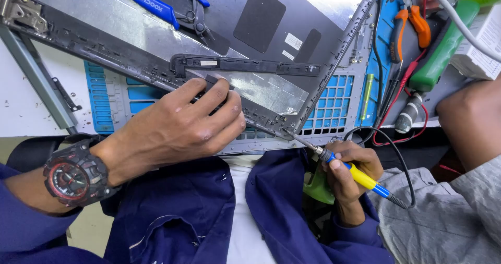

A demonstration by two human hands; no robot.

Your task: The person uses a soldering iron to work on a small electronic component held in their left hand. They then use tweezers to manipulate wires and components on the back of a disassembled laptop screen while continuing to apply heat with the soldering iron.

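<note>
Two hands: left (190, 120) pressing flat the laptop lid (156, 39) — right (350, 171) gripping a soldering iron (360, 178), tip seemingly touching it.

My left hand (195, 120) presses flat on the grey laptop lid panel (156, 39), which lies open-side up and skewed across the worktop. My right hand (350, 172) grips a yellow-and-blue soldering iron (339, 162), its metal tip touching the panel's lower corner.

laptop lid (156, 39): top edge is running out of the picture.
soldering iron (360, 178): right hand (349, 170) is hiding its middle.
blue pliers (156, 3): handles are being cut off.
</note>
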